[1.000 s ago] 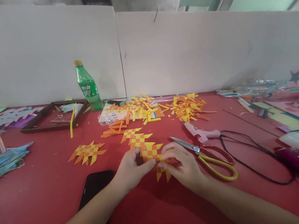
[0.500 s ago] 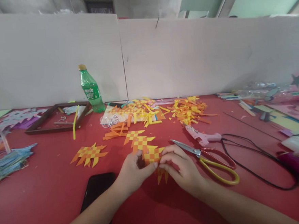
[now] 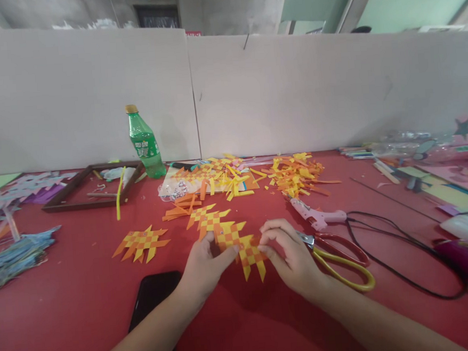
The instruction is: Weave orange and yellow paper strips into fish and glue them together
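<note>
My left hand grips a chain of yellow and orange woven paper pieces between thumb and fingers. Each piece is checkered with pointed ends, and a small eye shows on one. My right hand is just right of the chain's lower end, thumb and fingertips pinched together; whatever is between them is too small to make out. Another woven piece lies on the red table to the left. Scissors with red and yellow handles lie beside my right hand, their blades partly covered by it.
A black phone lies near my left forearm. Behind are a green bottle, a brown frame and cut strips. A pink glue gun trails a black cable on the right.
The woven chain has tilted and shifted slightly left, showing more of its lower end. My right hand has come off the chain and moved a little right, over the scissor blades.
</note>
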The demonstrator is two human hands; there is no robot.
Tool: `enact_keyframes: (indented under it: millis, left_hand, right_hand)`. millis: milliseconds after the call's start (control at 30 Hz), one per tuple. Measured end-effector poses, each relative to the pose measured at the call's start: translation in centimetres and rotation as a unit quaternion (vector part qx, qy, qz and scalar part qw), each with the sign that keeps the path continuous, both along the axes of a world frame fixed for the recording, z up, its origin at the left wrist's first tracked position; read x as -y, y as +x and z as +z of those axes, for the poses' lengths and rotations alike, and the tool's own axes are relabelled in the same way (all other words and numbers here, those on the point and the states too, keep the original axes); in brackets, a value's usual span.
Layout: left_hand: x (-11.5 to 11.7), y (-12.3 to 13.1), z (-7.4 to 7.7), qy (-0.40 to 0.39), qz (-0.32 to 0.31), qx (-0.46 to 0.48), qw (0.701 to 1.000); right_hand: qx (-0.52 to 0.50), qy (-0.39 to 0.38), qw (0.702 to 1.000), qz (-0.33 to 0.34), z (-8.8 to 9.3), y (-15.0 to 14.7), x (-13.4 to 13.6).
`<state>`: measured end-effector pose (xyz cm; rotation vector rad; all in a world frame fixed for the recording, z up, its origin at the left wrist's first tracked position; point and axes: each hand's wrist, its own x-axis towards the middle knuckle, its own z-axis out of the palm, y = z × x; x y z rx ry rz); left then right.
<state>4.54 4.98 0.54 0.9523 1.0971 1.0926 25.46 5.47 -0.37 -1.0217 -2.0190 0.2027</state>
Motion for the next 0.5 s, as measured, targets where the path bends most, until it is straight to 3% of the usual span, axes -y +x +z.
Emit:
enact_keyframes:
  millis: [167,300,500]
  left_hand:
    - [-0.7,-0.3,-0.1,-0.017,0.081,0.057,0.995]
    - [-0.9,-0.5,0.0,-0.028,0.120,0.081,0.989]
    - [-0.9,-0.6,0.7,-0.033,0.143,0.085,0.986]
  right_hand:
    - [0.153,-0.118,0.981,0.024,0.0,0.5,-0.5]
    - [0.204,-0.139,0.969,0.021,1.0,2.0,-1.3]
    - [0.223,-0.100,0.960,-0.137,4.2,11.8,-4.5]
